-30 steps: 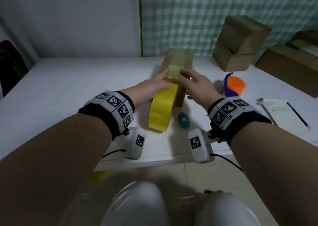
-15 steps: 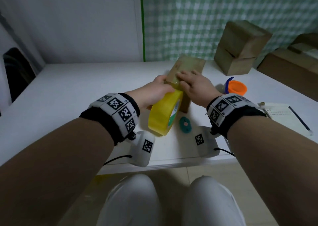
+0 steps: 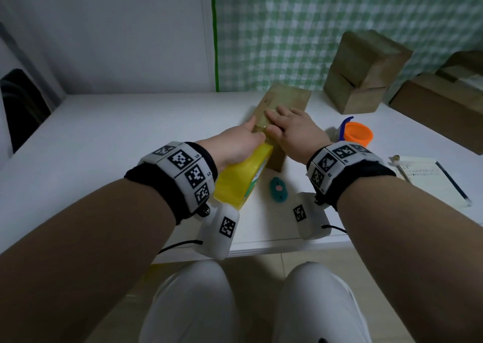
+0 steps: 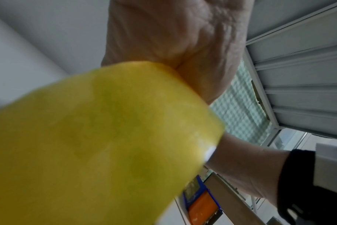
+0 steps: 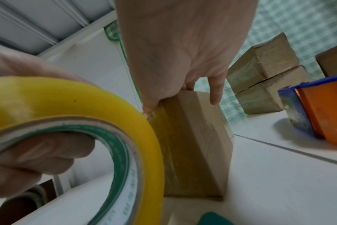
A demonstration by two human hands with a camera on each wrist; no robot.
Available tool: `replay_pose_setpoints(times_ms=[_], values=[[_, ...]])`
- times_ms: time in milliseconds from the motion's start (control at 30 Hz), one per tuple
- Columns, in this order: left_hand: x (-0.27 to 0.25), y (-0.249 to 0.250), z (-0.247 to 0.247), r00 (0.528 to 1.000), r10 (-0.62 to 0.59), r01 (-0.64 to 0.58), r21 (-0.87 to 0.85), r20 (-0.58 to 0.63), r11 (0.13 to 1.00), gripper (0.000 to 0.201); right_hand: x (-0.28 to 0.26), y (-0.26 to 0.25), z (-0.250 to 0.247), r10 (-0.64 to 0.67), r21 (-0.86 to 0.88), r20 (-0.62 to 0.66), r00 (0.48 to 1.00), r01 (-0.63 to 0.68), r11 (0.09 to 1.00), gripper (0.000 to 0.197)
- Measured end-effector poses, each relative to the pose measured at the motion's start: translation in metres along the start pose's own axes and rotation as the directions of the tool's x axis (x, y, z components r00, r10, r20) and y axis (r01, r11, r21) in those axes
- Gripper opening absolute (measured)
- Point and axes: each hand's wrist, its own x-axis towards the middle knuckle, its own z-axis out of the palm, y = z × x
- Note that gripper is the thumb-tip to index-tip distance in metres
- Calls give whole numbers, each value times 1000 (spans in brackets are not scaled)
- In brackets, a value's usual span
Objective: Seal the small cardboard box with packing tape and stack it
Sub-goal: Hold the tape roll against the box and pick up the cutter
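I see matt brown cardboard box (image 3: 283, 99), glossy yellow plastic tape roll (image 3: 240, 179), smooth white table (image 3: 136, 133).

tape roll (image 3: 241, 180) left of box (image 3: 283, 102)

White surface (image 3: 125, 133) holds an orange cup (image 3: 357, 134) with a blue piece, a teal cutter (image 3: 279, 188), an open notebook (image 3: 428, 180) with a pen (image 3: 453, 183), green-checked curtain (image 3: 313, 24) behind.

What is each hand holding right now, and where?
Left hand grips the tape roll through its core. Right hand presses flat on the small box top.
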Motion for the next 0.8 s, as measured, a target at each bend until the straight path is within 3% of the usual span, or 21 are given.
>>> replay_pose_setpoints(times_ms=[333,400,467,533,600,667,733,800], values=[[-8,7,0,999,-40,43,87,-30,995,63,-2,-5,-7,-5,6,30,1000,4,1000,51],[-10,9,0,998,-48,52,98,-42,994,62,-13,-9,-15,37,132,-71,997,-28,991,45],[-11,9,-1,998,-48,52,96,-45,994,62,-28,-9,-21,179,274,-283,942,-99,957,32],[-13,9,-2,998,-45,49,85,-40,995,62,-42,-9,-25,311,306,-326,893,-212,928,28],[-13,7,-3,999,-38,40,55,-36,998,62,-50,-10,-23,364,216,-88,927,-339,915,31],[-14,6,-4,999,-34,35,16,-32,999,62,-53,-15,-15,350,100,192,917,-373,922,30],[-14,4,-5,999,-28,27,-41,-30,999,61,-55,-24,-7,343,69,332,879,-386,920,35],[-16,2,-6,999,-15,12,-85,-37,996,60,-56,-29,0,328,18,395,858,-364,931,45]])
